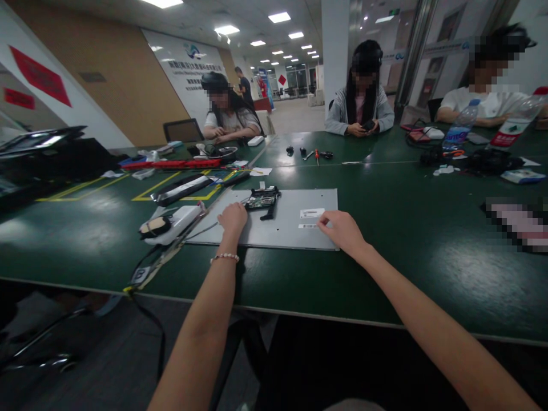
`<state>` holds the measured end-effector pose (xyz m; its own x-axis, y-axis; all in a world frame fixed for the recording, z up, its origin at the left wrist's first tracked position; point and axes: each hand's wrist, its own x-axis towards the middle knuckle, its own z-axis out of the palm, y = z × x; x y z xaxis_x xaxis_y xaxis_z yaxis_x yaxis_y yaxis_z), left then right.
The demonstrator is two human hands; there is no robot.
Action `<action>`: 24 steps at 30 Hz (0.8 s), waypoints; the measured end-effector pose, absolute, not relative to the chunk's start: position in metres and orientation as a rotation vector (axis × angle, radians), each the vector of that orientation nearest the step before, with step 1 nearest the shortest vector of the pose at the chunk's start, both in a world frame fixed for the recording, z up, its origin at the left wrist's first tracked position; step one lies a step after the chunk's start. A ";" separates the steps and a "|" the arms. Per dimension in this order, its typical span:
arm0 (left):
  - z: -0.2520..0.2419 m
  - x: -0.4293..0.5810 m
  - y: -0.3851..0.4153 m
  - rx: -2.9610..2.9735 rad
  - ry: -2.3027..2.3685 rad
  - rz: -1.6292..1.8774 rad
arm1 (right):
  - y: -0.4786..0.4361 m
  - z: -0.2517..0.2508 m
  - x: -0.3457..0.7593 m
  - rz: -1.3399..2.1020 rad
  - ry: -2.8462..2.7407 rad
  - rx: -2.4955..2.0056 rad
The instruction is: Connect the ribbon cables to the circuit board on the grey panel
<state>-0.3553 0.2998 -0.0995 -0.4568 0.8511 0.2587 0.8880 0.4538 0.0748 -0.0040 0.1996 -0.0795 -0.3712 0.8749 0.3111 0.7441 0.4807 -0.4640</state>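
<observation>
A flat grey panel point(282, 231) lies on the green table in front of me. Near its far edge is a bare circuit board point(262, 201) with black plastic brackets point(269, 212) around it. My left hand point(234, 218) is closed over the left part of the panel, beside the board; its fingertips are hidden. A thin cable point(203, 231) runs out to the left of this hand. At the panel's right side, my right hand point(342, 231) has thumb and fingers pinched together, touching or just over the end of two white labels point(310, 213). What the pinch holds, if anything, is too small to see.
A white power strip point(184, 220) with an adapter lies left of the panel. Screwdrivers point(317, 155) lie further back. Bottles point(464, 123) and black gear point(492, 160) stand at the right. A dark laptop-like object point(51, 160) is far left. Several people sit opposite.
</observation>
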 end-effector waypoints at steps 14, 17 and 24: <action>-0.097 -0.350 0.297 -1.510 -2.551 -0.298 | 0.200 -0.097 0.003 0.508 -2.657 -1.463; -0.093 -0.346 0.296 -1.529 -2.575 -0.298 | 0.200 -0.096 0.009 0.540 -2.685 -1.517; -0.089 -0.361 0.289 -1.422 -2.529 -0.439 | 0.201 -0.091 0.035 0.653 -2.772 -1.568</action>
<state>-0.3607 0.2887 -0.0892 -0.5140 0.7956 0.3207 0.8571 0.4910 0.1558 0.0349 0.2006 -0.0909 -0.5302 0.7981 -0.2864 0.8420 0.4556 -0.2889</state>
